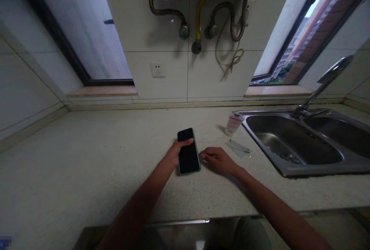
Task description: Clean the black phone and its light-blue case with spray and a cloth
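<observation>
A white tube (233, 124) stands slightly tilted on the table (86, 165), just beyond the phone's far right corner, and beside it lie thin pale flat pieces (237, 147) (perhaps card or film, too blurred to tell). Both sit close to the left rim of a stainless double sink (291, 142), which is let into the right side of the table, with a curved chrome faucet (320, 88) rising behind it. Nothing stands between the hands and these things. At the far edge, a tiled wall (170, 84) carries a white socket (157, 70), corrugated metal hoses (166, 10), a yellow hose (202, 10) and a loose tan cord (231, 55), with a window (86, 22) to each side.

The phone (189, 151) lies flat, screen up and dark, in a pale green edge, toward the near edge of the table and left of the sink. The left grip (175, 153) is narrow, its fingers (186, 142) laid across the upper screen. The right grip (218, 160) is loosely curled and narrow, holding nothing, just beside the phone's right edge
</observation>
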`<state>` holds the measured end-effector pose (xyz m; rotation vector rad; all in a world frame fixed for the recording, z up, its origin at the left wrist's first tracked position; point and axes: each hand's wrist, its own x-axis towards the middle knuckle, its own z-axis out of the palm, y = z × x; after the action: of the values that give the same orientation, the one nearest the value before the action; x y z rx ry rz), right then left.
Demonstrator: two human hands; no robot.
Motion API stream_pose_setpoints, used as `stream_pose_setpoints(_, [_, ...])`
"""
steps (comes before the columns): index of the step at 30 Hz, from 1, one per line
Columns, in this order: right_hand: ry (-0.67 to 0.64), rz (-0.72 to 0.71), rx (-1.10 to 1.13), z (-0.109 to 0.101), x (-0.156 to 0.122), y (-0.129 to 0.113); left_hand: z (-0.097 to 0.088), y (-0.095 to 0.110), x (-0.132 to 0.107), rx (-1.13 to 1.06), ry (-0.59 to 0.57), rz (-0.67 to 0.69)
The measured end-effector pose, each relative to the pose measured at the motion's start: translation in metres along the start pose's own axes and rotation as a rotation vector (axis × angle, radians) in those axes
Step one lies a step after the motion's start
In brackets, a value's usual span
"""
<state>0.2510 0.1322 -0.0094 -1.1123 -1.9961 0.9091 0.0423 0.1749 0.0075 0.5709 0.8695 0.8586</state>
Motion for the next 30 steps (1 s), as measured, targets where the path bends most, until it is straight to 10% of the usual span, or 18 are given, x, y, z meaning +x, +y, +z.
stream_pose_setpoints(6, [0.029,0.044,-0.035,-0.006,-0.001,0.004,0.003,0.007,-0.005,-0.369,-0.112,-0.027])
stream_pose_setpoints(30, [0.003,-0.025,-0.1,-0.01,-0.006,0.002,0.003,0.012,-0.009,-0.43,-0.164,-0.133])
